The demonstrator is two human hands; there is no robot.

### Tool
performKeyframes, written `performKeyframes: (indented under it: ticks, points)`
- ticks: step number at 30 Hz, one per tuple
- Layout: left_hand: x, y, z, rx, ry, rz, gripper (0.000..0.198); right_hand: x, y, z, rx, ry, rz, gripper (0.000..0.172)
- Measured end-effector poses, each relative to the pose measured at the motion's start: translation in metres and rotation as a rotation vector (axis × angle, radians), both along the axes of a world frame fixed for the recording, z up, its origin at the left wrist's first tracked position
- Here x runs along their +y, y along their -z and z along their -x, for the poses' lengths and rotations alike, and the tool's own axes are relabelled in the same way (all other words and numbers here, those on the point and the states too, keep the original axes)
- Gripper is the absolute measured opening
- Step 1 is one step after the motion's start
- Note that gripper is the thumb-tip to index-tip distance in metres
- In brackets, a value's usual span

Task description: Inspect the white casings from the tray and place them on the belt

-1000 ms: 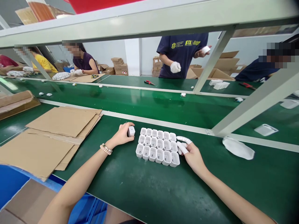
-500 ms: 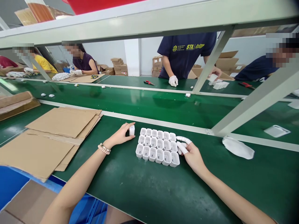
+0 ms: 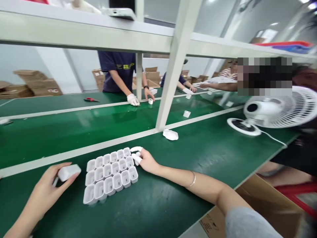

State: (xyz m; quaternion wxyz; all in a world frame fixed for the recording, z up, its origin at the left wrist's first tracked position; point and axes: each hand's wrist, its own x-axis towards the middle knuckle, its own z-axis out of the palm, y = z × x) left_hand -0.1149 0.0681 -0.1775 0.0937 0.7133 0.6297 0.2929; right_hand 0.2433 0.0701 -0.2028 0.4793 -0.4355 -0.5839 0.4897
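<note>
A white fan [image 3: 274, 110] stands right, cardboard boxes [image 3: 41, 84] left.

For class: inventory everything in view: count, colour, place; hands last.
Benches: two, green, near, far
Frame: one, pale, over benches
Cups: eighteen, white, three rows, near bench
Held piece: one, white, left of cups
Flat piece: one, white, frame's foot
Loose pieces: several, white, centre right
Fan: one, white, near bench
Pliers: one, red, far bench
Boxes: several, brown, background, lower right
Workers: several, mixed clothing, far, right
Left hand: one, bare, around held piece
Right hand: one, white fingertips, beside cups
</note>
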Motion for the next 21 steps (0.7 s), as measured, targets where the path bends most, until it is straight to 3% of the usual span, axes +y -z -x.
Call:
performKeyframes:
  ticks: [3,8,16,21]
  points:
    - [0.004,0.003,0.004,-0.041,-0.054,0.096,0.045,-0.002,-0.001,-0.001,-0.011,-0.006,0.001,0.027]
    - [0.005,0.006,0.003,-0.050,0.029,0.162,0.042,-0.005,-0.005,-0.001,-0.031,-0.027,0.002,0.025]
    - [-0.002,0.000,-0.004,-0.012,-0.084,-0.017,0.048,-0.003,-0.001,-0.001,-0.018,-0.017,-0.013,0.029]
    - [-0.002,-0.004,-0.007,-0.023,-0.015,-0.024,0.049,-0.003,-0.001,-0.001,-0.025,-0.016,-0.008,0.030]
